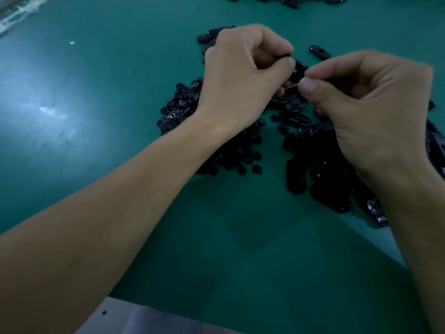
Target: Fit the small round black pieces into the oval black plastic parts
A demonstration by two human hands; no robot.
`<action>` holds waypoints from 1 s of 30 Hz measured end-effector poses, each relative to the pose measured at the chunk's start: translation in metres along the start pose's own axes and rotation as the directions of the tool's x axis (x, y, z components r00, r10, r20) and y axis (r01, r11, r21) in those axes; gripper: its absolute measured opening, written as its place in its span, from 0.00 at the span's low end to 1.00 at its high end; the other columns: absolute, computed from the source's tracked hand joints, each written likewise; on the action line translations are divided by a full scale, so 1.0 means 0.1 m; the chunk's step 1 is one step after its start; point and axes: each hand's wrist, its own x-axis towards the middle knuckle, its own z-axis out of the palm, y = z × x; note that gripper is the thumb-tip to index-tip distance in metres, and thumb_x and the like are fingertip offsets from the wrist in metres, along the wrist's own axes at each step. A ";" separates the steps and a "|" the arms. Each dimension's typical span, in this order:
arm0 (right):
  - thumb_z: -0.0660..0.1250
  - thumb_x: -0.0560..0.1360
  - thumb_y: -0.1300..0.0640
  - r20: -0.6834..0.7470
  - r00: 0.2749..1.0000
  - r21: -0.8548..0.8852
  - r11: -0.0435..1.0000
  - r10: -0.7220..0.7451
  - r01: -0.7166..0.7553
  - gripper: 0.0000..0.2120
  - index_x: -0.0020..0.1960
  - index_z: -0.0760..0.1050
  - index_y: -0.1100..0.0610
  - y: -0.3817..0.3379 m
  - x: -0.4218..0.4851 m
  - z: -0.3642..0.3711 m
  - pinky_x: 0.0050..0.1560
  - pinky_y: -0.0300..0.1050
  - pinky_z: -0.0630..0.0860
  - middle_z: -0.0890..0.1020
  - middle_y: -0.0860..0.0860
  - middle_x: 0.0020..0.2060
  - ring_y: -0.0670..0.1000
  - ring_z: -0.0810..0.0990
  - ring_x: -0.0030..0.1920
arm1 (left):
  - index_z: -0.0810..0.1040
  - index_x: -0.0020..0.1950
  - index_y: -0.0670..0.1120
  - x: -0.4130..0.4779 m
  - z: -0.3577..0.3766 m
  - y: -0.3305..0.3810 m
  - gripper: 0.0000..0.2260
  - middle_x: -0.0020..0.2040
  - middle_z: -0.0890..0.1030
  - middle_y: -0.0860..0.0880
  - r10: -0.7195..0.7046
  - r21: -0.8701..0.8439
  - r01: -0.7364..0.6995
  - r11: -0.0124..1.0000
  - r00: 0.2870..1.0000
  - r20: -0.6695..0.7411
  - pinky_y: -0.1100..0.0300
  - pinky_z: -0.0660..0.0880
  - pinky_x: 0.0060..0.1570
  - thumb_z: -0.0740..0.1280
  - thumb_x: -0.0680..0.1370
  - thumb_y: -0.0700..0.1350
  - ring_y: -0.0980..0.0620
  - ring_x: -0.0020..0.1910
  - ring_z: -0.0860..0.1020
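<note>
Above the middle of the green table, my left hand (243, 73) grips an oval black plastic part (298, 69) between thumb and curled fingers. My right hand (370, 102) pinches the same part's near end with thumb and forefinger; whether a round piece sits under the fingertips is hidden. Beneath my left wrist lies a heap of small round black pieces (183, 109). Under my right hand a pile of oval black parts (313, 169) spreads toward the right edge.
One oval part (319, 52) lies alone beyond my hands, and a few more (208, 36) sit behind my left hand. Another dark pile (289, 0) lines the far edge. The green table (108, 92) ends at a pale front edge (144, 317).
</note>
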 end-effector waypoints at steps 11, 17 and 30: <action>0.74 0.74 0.56 -0.058 0.996 0.001 0.997 0.075 -0.075 0.07 0.44 0.83 0.43 0.04 0.03 -0.01 0.45 0.35 0.77 0.86 0.39 0.37 0.40 0.83 0.40 | 0.82 0.47 0.43 -0.04 0.04 0.03 0.04 0.40 0.86 0.48 0.021 -0.041 -0.018 0.999 0.996 0.089 0.52 0.84 0.45 0.74 0.75 0.37 0.52 0.40 0.86; 0.73 0.74 0.55 -0.113 0.991 -0.047 0.995 0.077 -0.083 0.06 0.43 0.81 0.43 0.02 0.03 -0.02 0.42 0.37 0.76 0.84 0.43 0.37 0.41 0.81 0.38 | 0.82 0.47 0.43 -0.05 0.04 0.03 0.04 0.41 0.86 0.46 0.026 -0.057 -0.019 0.998 0.994 0.110 0.51 0.84 0.46 0.74 0.75 0.36 0.50 0.42 0.86; 0.74 0.73 0.55 -0.131 0.991 -0.202 0.977 0.037 -0.063 0.15 0.41 0.68 0.43 -0.03 -0.01 -0.01 0.46 0.56 0.82 0.84 0.50 0.42 0.52 0.84 0.43 | 0.82 0.46 0.46 -0.03 0.03 0.03 0.08 0.41 0.86 0.46 -0.007 -0.063 0.018 0.998 0.985 0.173 0.52 0.84 0.48 0.76 0.72 0.35 0.50 0.40 0.86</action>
